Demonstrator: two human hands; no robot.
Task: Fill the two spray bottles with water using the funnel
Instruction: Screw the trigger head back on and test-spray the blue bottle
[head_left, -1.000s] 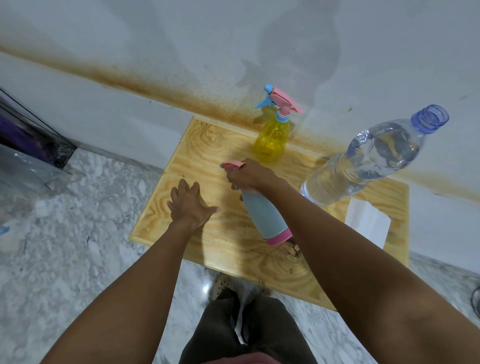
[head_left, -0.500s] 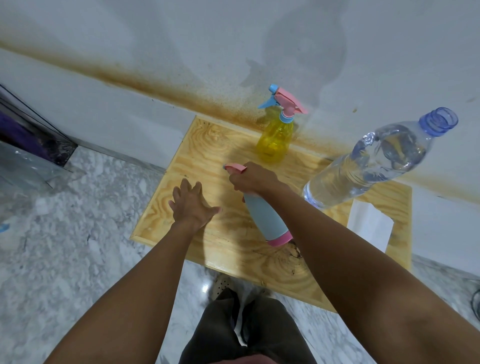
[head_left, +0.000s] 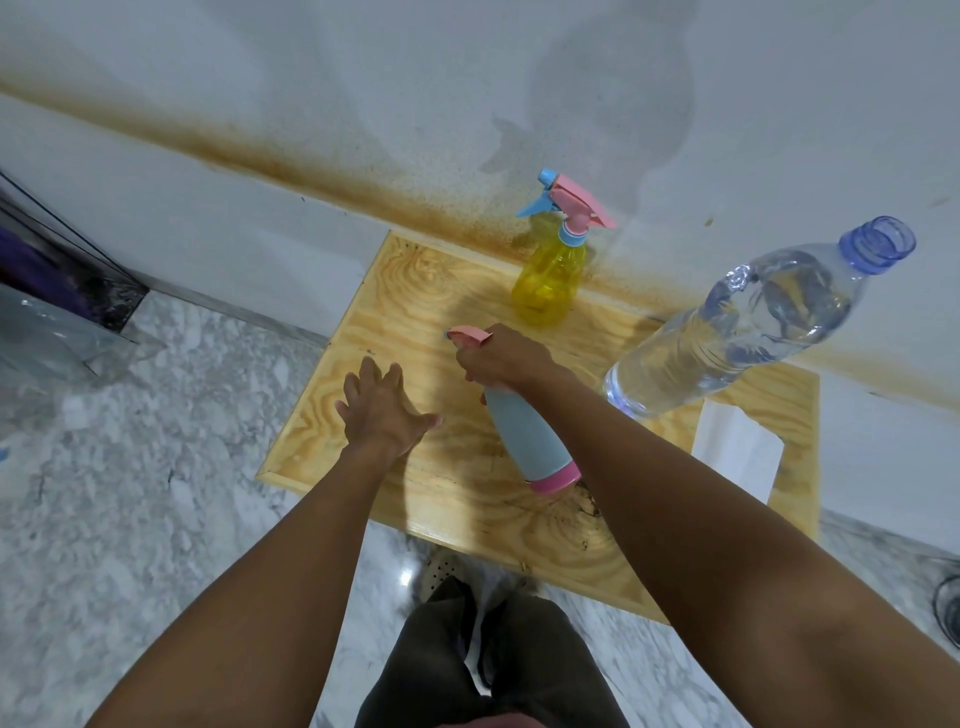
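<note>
The pale blue spray bottle (head_left: 530, 436) has a pink band at its base and a pink trigger head. The yellow spray bottle (head_left: 545, 286) is see-through, topped in pink with a light blue collar and nozzle. The water bottle (head_left: 727, 338) is clear, its neck tinted blue. The table (head_left: 405, 280) is honey-coloured plywood with swirling grain and dark flecks. A rusty orange, speckled stain (head_left: 322, 174) bands the white wall (head_left: 260, 78). The floor (head_left: 130, 467) is grey-and-white marble. The paper sheet (head_left: 737, 457) is plain white, and the trousers (head_left: 441, 665) are dark.
</note>
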